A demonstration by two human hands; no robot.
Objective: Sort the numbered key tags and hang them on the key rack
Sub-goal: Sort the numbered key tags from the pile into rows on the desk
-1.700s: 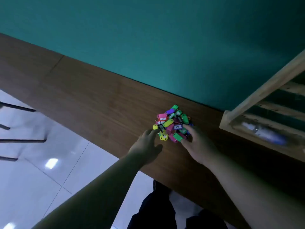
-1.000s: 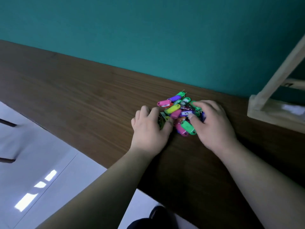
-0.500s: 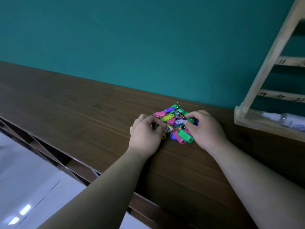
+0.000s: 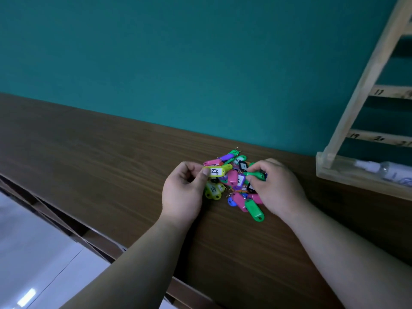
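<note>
A heap of coloured key tags [image 4: 236, 186] lies on the brown wooden counter [image 4: 111, 170] near the wall. My left hand [image 4: 182, 197] pinches a yellow tag marked 15 [image 4: 217, 171] and holds it just above the heap's left side. My right hand [image 4: 277, 190] sits on the heap's right side, its fingers pinching a green tag [image 4: 255, 175]. The wooden key rack [image 4: 365, 85] leans at the far right, its slats numbered 19, 20 and higher.
A teal wall [image 4: 178, 63] backs the counter. The rack's bottom tray [image 4: 347, 177] holds a white bottle [image 4: 383, 169]. The counter's front edge runs diagonally at lower left, with pale floor tiles [image 4: 33, 253] below it.
My left hand has lifted the yellow tag marked 15 out of the heap. My right hand has taken hold of a green tag. The view has tilted up, showing more of the rack.
</note>
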